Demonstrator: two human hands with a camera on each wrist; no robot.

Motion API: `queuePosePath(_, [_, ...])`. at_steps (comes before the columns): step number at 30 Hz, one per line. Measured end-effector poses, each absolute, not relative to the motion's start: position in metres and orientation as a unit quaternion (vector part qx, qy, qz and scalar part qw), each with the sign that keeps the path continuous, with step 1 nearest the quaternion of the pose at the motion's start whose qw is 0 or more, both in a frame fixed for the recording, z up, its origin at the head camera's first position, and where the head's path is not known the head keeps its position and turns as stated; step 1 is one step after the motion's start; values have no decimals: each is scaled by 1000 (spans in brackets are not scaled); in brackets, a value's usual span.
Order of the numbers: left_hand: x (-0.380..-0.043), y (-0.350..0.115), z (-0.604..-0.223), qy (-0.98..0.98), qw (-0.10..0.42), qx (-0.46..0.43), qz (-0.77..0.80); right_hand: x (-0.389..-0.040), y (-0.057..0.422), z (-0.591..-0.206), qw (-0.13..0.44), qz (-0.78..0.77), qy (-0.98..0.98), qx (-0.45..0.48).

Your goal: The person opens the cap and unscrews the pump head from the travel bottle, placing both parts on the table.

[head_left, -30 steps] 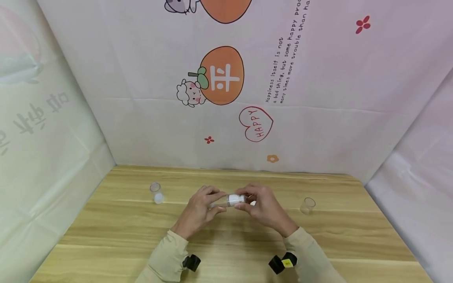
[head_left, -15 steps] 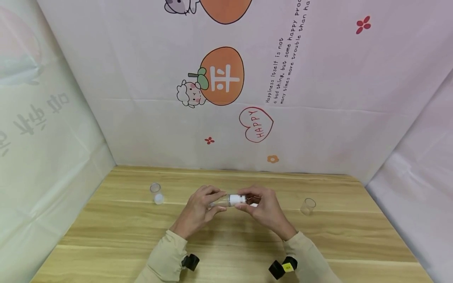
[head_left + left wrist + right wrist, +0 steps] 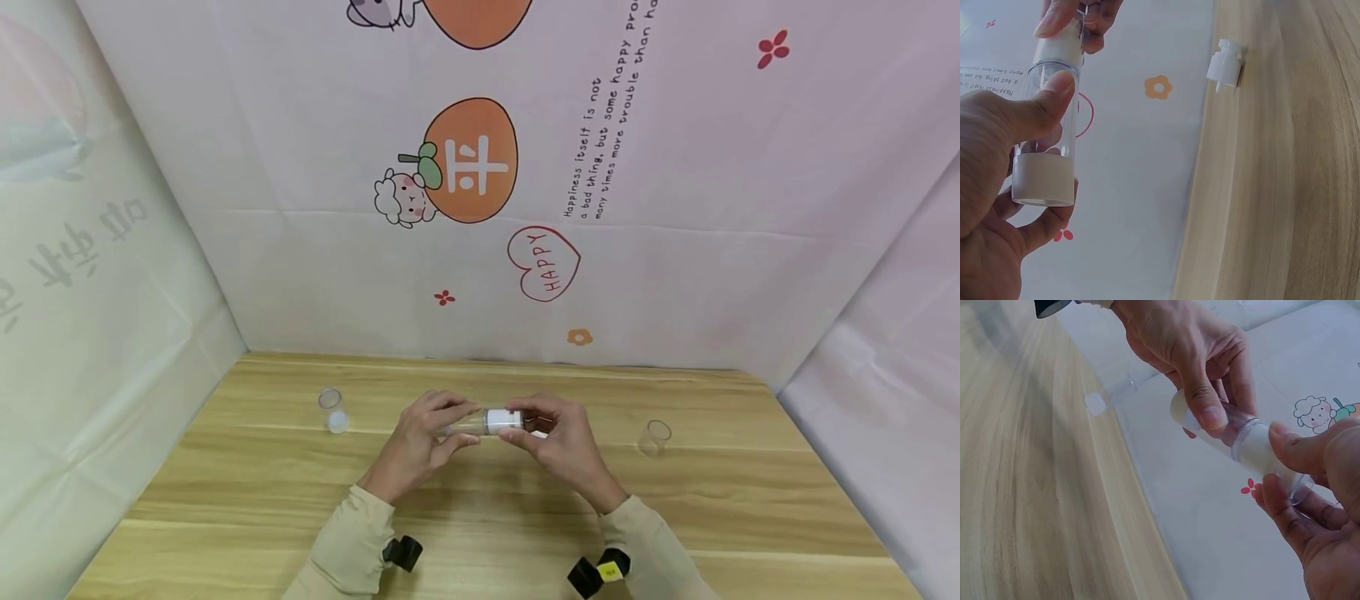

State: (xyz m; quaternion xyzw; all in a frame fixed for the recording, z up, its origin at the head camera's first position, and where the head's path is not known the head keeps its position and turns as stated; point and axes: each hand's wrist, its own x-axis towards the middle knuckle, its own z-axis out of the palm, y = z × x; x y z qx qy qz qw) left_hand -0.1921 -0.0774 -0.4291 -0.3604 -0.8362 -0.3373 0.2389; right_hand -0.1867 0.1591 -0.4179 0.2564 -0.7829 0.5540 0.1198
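A clear cylindrical bottle [image 3: 468,427] with a white base [image 3: 1044,178] is held sideways above the table between both hands. My left hand [image 3: 422,435] grips its clear body near the base, thumb on the near side. My right hand [image 3: 562,437] pinches the white section [image 3: 502,420] at the other end between thumb and fingers. In the right wrist view that white section [image 3: 1259,450] sits against the clear body. A white pump head [image 3: 1225,65] lies on the table beyond the hands; in the head view the right hand mostly hides it.
A small clear container [image 3: 330,400] with a white bottom stands left on the wooden table [image 3: 247,500]. To the right is a clear cap [image 3: 655,437]. Printed white sheets [image 3: 300,275] rise behind and at both sides.
My right fingers have shifted slightly along the white end, whose stepped outline now looks smooth. The left hand stays nearly still on the bottle; the other items have not moved.
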Motion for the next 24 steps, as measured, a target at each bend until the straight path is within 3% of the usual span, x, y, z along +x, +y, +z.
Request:
queuePosePath(13, [-191, -73, -426, -837, 249, -359, -329, -180, 155, -411, 174, 507, -799, 274])
queuePosePath(24, [-190, -71, -426, -827, 247, -380, -332, -181, 164, -388, 105, 447, -842, 283])
